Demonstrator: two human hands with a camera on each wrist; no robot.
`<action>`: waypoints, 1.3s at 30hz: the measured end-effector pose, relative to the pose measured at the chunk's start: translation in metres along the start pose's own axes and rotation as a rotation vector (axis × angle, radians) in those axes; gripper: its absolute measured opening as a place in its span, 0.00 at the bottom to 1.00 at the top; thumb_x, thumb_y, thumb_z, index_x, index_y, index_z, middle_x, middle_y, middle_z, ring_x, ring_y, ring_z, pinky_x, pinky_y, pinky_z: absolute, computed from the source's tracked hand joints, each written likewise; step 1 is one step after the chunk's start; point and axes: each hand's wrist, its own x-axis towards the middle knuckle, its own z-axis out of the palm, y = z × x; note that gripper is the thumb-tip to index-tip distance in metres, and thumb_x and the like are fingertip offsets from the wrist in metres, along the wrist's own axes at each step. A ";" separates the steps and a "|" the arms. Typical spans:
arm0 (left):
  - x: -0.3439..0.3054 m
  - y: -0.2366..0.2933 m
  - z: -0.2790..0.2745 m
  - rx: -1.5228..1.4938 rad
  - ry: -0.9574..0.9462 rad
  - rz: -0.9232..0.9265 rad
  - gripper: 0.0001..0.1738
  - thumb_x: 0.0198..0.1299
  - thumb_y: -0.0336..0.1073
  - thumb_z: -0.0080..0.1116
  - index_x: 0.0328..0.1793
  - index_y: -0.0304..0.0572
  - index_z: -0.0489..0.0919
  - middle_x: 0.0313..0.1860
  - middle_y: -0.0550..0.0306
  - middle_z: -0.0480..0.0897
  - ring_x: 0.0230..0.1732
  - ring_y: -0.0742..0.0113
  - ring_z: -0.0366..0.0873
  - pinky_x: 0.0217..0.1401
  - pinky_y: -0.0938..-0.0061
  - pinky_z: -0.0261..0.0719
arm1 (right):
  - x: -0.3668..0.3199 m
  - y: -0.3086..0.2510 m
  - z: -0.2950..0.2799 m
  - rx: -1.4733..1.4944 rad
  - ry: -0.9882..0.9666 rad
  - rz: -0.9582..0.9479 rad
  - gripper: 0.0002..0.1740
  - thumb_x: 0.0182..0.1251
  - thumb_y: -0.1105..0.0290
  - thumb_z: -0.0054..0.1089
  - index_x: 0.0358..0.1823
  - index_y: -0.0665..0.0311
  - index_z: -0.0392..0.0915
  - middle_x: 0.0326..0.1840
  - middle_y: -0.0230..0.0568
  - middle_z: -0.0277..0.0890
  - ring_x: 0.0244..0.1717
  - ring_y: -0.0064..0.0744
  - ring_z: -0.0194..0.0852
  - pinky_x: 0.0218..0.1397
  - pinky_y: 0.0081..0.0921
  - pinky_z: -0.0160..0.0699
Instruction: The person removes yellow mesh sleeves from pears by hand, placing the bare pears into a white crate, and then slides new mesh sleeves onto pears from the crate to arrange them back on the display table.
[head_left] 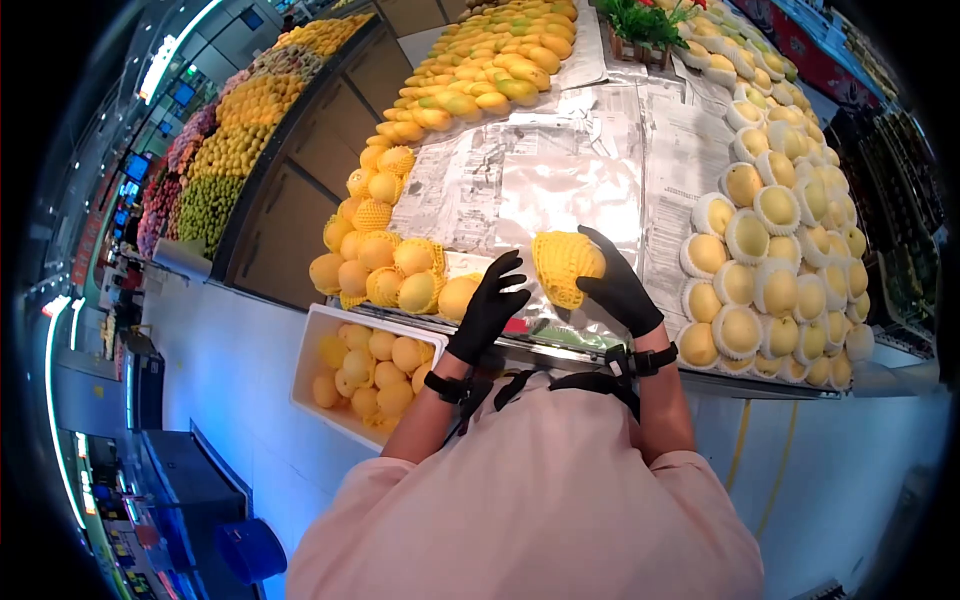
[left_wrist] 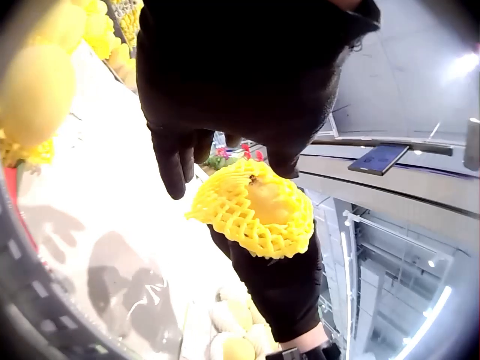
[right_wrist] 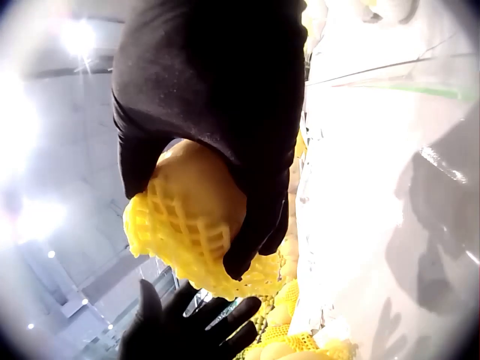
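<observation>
A round yellow-orange fruit (head_left: pixel 568 265) sits partly inside a yellow foam net sleeve (right_wrist: pixel 180 251), its bare side showing toward the right palm. My black-gloved right hand (head_left: pixel 622 288) grips it, thumb on one side and fingers on the other, over the front of the display. My left hand (head_left: pixel 490 305), gloved in black too, is held just left of the fruit with fingers spread, apart from it. In the left wrist view the netted fruit (left_wrist: pixel 259 217) shows beyond the left fingers, and the right hand (left_wrist: pixel 281 289) is partly hidden behind it.
Newspaper and clear plastic sheeting (head_left: pixel 570 200) cover the display's middle. Netted yellow fruits (head_left: pixel 385 260) line its left, mangoes (head_left: pixel 490 65) the back, and pale fruits in white nets (head_left: pixel 770 260) the right. A white foam box (head_left: pixel 312 350) of loose fruits stands at front left.
</observation>
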 end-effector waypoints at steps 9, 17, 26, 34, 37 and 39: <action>0.015 0.047 0.041 -0.343 -0.059 -0.126 0.44 0.62 0.32 0.61 0.80 0.52 0.49 0.71 0.53 0.66 0.63 0.60 0.72 0.58 0.62 0.80 | 0.000 -0.014 0.010 -0.302 0.204 -0.086 0.53 0.45 0.67 0.79 0.73 0.67 0.56 0.68 0.45 0.64 0.67 0.36 0.64 0.69 0.31 0.67; 0.024 0.028 0.036 -0.577 0.018 -0.151 0.32 0.70 0.38 0.53 0.77 0.46 0.55 0.67 0.48 0.69 0.65 0.55 0.72 0.59 0.59 0.80 | 0.008 -0.011 0.035 -0.322 0.168 -0.016 0.54 0.47 0.73 0.78 0.74 0.62 0.53 0.66 0.48 0.66 0.64 0.40 0.70 0.59 0.32 0.78; 0.019 0.022 0.028 -0.597 0.200 -0.037 0.34 0.65 0.30 0.57 0.74 0.46 0.56 0.67 0.47 0.68 0.63 0.55 0.73 0.58 0.61 0.83 | 0.010 0.011 0.039 -0.366 0.164 0.034 0.45 0.55 0.67 0.75 0.70 0.63 0.55 0.59 0.49 0.69 0.52 0.35 0.78 0.45 0.27 0.84; 0.019 0.008 0.021 -0.455 0.265 -0.051 0.30 0.65 0.29 0.57 0.71 0.47 0.60 0.57 0.55 0.74 0.57 0.63 0.76 0.52 0.65 0.85 | 0.005 0.001 0.035 0.051 0.155 0.037 0.40 0.61 0.64 0.70 0.70 0.67 0.57 0.58 0.46 0.69 0.52 0.34 0.77 0.41 0.27 0.86; 0.016 0.023 0.029 -0.526 0.229 -0.030 0.29 0.66 0.31 0.56 0.71 0.47 0.61 0.55 0.55 0.76 0.56 0.65 0.77 0.50 0.66 0.84 | 0.000 0.001 0.029 0.137 0.149 0.035 0.40 0.61 0.64 0.69 0.69 0.68 0.57 0.58 0.46 0.69 0.52 0.35 0.78 0.42 0.28 0.87; 0.015 0.030 0.031 -0.516 0.195 -0.023 0.28 0.67 0.32 0.55 0.71 0.47 0.61 0.53 0.56 0.76 0.56 0.66 0.77 0.50 0.67 0.84 | -0.001 0.009 0.023 0.159 0.154 0.013 0.39 0.62 0.63 0.69 0.69 0.69 0.57 0.58 0.46 0.69 0.51 0.35 0.78 0.42 0.29 0.88</action>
